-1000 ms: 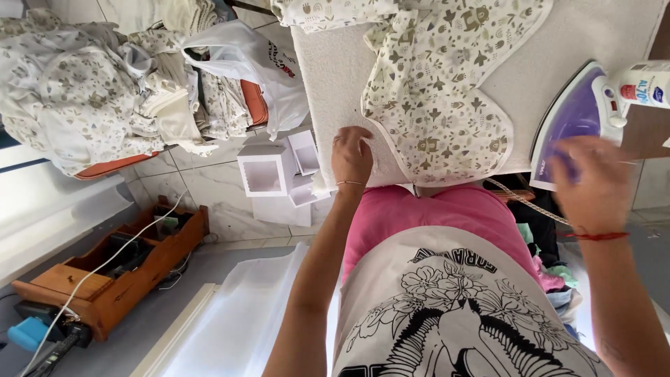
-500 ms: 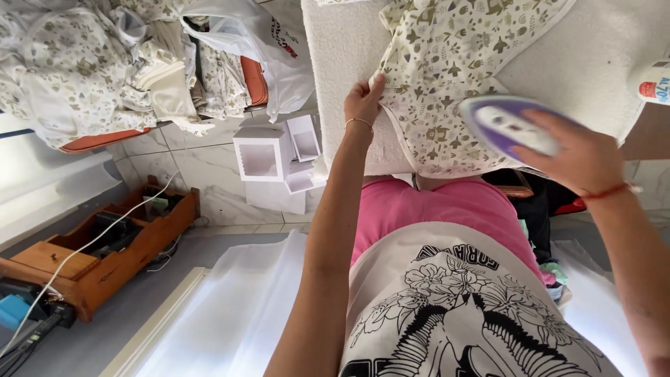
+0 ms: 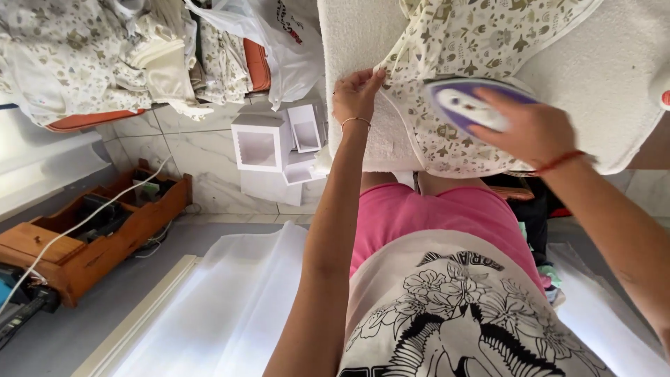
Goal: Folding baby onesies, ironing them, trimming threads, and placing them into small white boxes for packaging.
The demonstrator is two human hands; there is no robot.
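Observation:
A cream cloth with a small floral print (image 3: 457,49) lies on a white padded ironing board (image 3: 600,77). My left hand (image 3: 354,94) pinches the cloth's left edge near the board's side. My right hand (image 3: 527,129) grips a purple and white iron (image 3: 464,105) that rests flat on the cloth's lower part. A red thread band circles my right wrist and a thin bracelet my left.
A pile of printed fabrics (image 3: 77,56) and a white plastic bag (image 3: 286,42) lie to the left on the tiled floor. Small white open boxes (image 3: 269,143) stand below the bag. A wooden drawer (image 3: 91,234) with a white cable sits lower left.
My right hand has carried the iron leftwards from the board's right side onto the cloth. My left hand has shifted up along the cloth's edge.

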